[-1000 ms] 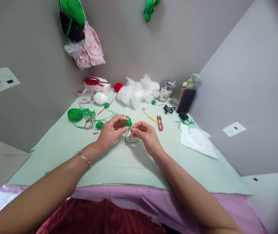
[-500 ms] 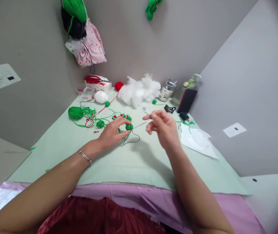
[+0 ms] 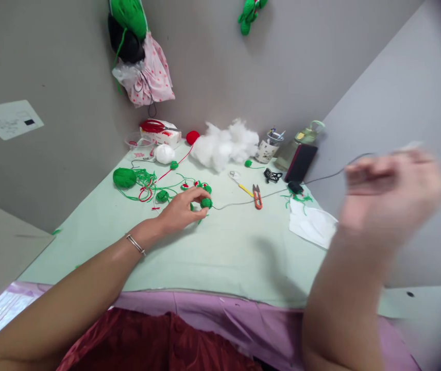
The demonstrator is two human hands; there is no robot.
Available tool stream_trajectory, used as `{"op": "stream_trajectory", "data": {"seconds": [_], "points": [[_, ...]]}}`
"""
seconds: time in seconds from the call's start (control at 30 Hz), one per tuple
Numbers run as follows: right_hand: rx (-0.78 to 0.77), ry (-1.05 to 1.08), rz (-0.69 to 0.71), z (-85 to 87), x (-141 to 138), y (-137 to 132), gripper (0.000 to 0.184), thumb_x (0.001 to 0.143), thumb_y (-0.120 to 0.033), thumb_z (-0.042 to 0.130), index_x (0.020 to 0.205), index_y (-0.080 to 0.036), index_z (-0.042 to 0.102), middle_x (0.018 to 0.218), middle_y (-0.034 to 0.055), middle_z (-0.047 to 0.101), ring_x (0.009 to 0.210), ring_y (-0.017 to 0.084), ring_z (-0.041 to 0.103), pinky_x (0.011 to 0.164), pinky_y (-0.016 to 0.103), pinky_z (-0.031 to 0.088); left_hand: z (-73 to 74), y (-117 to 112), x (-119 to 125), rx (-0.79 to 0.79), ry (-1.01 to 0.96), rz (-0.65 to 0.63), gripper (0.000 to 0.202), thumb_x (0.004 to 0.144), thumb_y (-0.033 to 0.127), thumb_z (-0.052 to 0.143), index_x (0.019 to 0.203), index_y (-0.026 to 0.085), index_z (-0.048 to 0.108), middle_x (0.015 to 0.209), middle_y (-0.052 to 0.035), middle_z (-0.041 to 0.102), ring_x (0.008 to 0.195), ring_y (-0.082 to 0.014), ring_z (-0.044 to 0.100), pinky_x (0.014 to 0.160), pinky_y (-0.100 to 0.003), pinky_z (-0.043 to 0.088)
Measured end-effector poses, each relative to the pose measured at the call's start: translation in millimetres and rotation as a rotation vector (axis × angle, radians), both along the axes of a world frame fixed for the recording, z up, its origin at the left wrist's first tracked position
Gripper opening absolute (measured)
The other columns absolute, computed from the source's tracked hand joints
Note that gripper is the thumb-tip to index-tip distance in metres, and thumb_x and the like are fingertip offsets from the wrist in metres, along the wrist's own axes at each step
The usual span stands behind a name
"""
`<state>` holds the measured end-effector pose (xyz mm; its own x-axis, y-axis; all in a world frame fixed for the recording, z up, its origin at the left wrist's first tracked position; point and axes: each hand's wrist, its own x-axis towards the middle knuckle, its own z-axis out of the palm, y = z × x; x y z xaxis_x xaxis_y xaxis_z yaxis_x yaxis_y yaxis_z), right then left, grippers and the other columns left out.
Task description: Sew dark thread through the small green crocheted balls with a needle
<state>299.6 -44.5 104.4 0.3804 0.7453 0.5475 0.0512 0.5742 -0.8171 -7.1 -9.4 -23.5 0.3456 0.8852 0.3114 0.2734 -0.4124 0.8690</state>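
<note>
Left hand (image 3: 182, 210): rests on the pale green tablecloth (image 3: 220, 257), fingertips grasping a small green crocheted ball (image 3: 205, 203) at its 3 o'clock side.
Crocheted ball: near mid-cloth, with little green-and-red pieces (image 3: 197, 184) just beside it at 12 o'clock.
Thread (image 3: 321, 179): dark and taut, runs from the ball toward 2 o'clock, past the thread snips (image 3: 257, 196).
Right hand (image 3: 390, 196): blurred, in the air at 3 o'clock, fingers clenched on the thread's end.
Around: white stuffing (image 3: 224, 144) at 12 o'clock, green yarn ball (image 3: 124, 178) at 10 o'clock.

On the tabletop (image 3: 224, 257), a stuffing heap (image 3: 224, 144) lies at the back, a yarn ball (image 3: 124, 178) at left, snips (image 3: 257, 196) right of the crochet piece (image 3: 205, 202), a paper sheet (image 3: 311, 224) farther right.
</note>
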Motion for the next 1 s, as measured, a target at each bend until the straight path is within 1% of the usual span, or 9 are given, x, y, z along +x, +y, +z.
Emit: {"op": "stream_trajectory", "data": {"seconds": [0.03, 0.07, 0.2, 0.33, 0.43, 0.57, 0.8, 0.9, 1.0], "points": [[0.072, 0.074, -0.009, -10.0, -17, 8, 0.013, 0.074, -0.027, 0.077, 0.080, -0.031, 0.066, 0.056, -0.0048, 0.054, 0.060, 0.013, 0.063, 0.057, 0.032, 0.047, 0.6, -1, 1, -0.054, -0.036, -0.022, 0.023, 0.078, 0.023, 0.064, 0.101, 0.024, 0.068, 0.106, -0.0056, 0.067, 0.089, -0.0196, 0.063, 0.080, -0.034, 0.050], [0.028, 0.079, 0.040, -21.0, -34, 15, 0.014, 0.073, -0.024, 0.077, 0.081, -0.026, 0.065, 0.056, -0.0042, 0.057, 0.058, 0.013, 0.062, 0.055, 0.029, 0.046, 1.4, -1, 1, -0.111, -0.069, -0.046, 0.024, 0.079, 0.024, 0.064, 0.103, 0.023, 0.068, 0.105, -0.0061, 0.067, 0.087, -0.0191, 0.064, 0.079, -0.034, 0.051], [-0.299, -0.063, 0.374, -64.8, -85, 27, 0.022, 0.080, -0.037, 0.073, 0.086, -0.019, 0.062, 0.068, 0.0003, 0.068, 0.053, 0.011, 0.060, 0.047, 0.023, 0.042, 7.4, -2, 0, -0.273, -0.218, -0.111, 0.034, 0.080, 0.028, 0.068, 0.113, 0.022, 0.066, 0.107, -0.0069, 0.066, 0.078, -0.0171, 0.068, 0.074, -0.033, 0.053], [-0.466, -0.100, 0.522, -89.9, -104, 20, 0.030, 0.082, -0.044, 0.070, 0.087, -0.019, 0.056, 0.092, 0.0048, 0.072, 0.056, 0.009, 0.063, 0.046, 0.021, 0.042, 12.9, 0, -2, -0.313, -0.349, -0.135, 0.034, 0.079, 0.031, 0.072, 0.111, 0.022, 0.066, 0.112, -0.0069, 0.066, 0.080, -0.0182, 0.070, 0.082, -0.037, 0.056], [-0.581, -0.127, 0.619, -96.6, -111, 15, 0.033, 0.084, -0.049, 0.066, 0.087, -0.020, 0.050, 0.104, 0.0064, 0.072, 0.058, 0.011, 0.067, 0.047, 0.021, 0.045, 14.1, 1, -4, -0.364, -0.443, -0.142, 0.034, 0.078, 0.034, 0.075, 0.109, 0.022, 0.068, 0.108, -0.0065, 0.069, 0.082, -0.0192, 0.070, 0.085, -0.039, 0.056], [-0.667, -0.163, 0.715, -98.1, -116, 13, 0.030, 0.088, -0.048, 0.060, 0.087, -0.021, 0.047, 0.084, 0.0028, 0.072, 0.058, 0.013, 0.067, 0.054, 0.024, 0.049, 14.8, 2, -4, -0.437, -0.530, -0.105, 0.034, 0.081, 0.038, 0.074, 0.111, 0.023, 0.068, 0.103, -0.0044, 0.070, 0.084, -0.0169, 0.069, 0.090, -0.037, 0.055], [-0.501, -0.162, 0.625, -93.0, -113, 14, 0.028, 0.086, -0.044, 0.065, 0.083, -0.020, 0.052, 0.056, -0.0075, 0.048, 0.051, 0.008, 0.040, 0.053, 0.023, 0.033, 12.7, 5, -3, -0.420, -0.517, -0.069, 0.029, 0.077, 0.038, 0.077, 0.100, 0.021, 0.071, 0.102, -0.0048, 0.070, 0.091, -0.0182, 0.066, 0.094, -0.038, 0.053], [-0.468, -0.108, 0.628, -91.6, -115, 14, 0.028, 0.083, -0.044, 0.069, 0.082, -0.020, 0.053, 0.054, -0.0090, 0.038, 0.049, 0.008, 0.031, 0.050, 0.023, 0.023, 9.2, 5, -1, -0.322, -0.382, -0.065, 0.024, 0.074, 0.030, 0.077, 0.094, 0.020, 0.070, 0.097, -0.0042, 0.068, 0.087, -0.0173, 0.064, 0.084, -0.033, 0.053], [-0.449, -0.066, 0.624, -91.2, -115, 16, 0.027, 0.083, -0.041, 0.069, 0.081, -0.019, 0.054, 0.054, -0.0090, 0.037, 0.049, 0.007, 0.030, 0.049, 0.023, 0.021, 4.9, 4, 2, -0.248, -0.272, -0.054, 0.024, 0.074, 0.024, 0.075, 0.096, 0.020, 0.066, 0.094, -0.0032, 0.066, 0.079, -0.0151, 0.062, 0.075, -0.030, 0.051]]}}
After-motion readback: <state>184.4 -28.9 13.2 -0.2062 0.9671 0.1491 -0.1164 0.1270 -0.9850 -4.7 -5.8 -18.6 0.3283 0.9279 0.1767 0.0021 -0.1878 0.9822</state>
